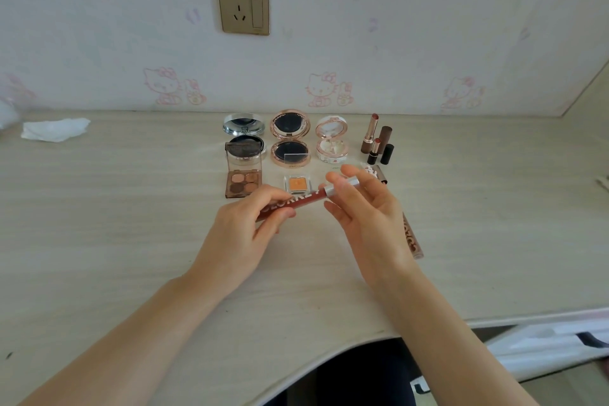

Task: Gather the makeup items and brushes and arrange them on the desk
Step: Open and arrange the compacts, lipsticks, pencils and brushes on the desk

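both hands hold one item above the pale wood-grain desk (pixel 131 241): a slim reddish-brown lip gloss tube with white lettering and a silver cap (pixel 304 198). left hand (pixel 242 234) is pinched shut around the tube's coloured body at its 8 o'clock end; right hand (pixel 365 208) is closed by thumb and fingertips on the silver cap at the 2 o'clock end, other fingers loose. the tube's long axis runs 8-to-2 o'clock, tilted up toward the right hand. whether the cap is being twisted off or only steadied, cannot tell.

already laid out at 12 o'clock of the hands: an open silver round compact (pixel 244 135), an open rose-gold round compact (pixel 290 138), an open white-and-pink round compact (pixel 331 138), two uncapped lipsticks with brown and black cases (pixel 375 140), a brown four-pan eyeshadow palette with clear lid (pixel 243 175) and a small clear single pan of orange shadow (pixel 296 183). a second brown lettered tube (pixel 410 237) lies on the desk under the right hand, mostly hidden.

likely next: set the tube down in the row; the free spot looks to be at 1 o'clock, nearer the right hand. no brushes in view.
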### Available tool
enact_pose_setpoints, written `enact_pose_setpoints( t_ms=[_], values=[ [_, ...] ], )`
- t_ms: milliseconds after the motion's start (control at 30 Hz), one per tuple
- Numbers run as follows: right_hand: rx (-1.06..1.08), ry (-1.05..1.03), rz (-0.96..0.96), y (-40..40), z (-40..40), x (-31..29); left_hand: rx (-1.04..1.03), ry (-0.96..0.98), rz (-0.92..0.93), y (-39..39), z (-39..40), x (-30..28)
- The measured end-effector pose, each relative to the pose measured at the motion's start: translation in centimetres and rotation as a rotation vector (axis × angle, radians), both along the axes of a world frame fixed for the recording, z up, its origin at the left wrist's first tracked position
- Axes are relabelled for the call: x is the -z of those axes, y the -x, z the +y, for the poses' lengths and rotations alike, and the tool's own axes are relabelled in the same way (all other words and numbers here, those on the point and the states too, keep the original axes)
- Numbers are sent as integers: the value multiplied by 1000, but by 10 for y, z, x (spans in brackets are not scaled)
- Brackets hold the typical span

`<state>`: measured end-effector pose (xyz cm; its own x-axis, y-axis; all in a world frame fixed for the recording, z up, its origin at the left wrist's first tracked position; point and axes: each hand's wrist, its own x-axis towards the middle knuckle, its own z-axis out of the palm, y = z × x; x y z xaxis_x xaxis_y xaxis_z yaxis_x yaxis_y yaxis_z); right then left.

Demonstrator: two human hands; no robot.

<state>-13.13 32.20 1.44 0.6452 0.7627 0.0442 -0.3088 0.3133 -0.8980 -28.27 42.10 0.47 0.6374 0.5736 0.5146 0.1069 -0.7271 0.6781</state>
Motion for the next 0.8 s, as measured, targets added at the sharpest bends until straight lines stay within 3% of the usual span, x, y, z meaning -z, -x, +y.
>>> enact_pose_setpoints(
  t_ms=[333, 533, 800],
  values=[
    [-97, -89, 44, 1, -1, -1, -13, -10, 28, 0, 2, 4],
    [-11, -13, -32, 2, 0, 1, 18, -39, 31, -2, -3, 3],
    [-102, -126, 9, 2, 0, 1, 8, -10, 25, -2, -2, 5]
  ],
)
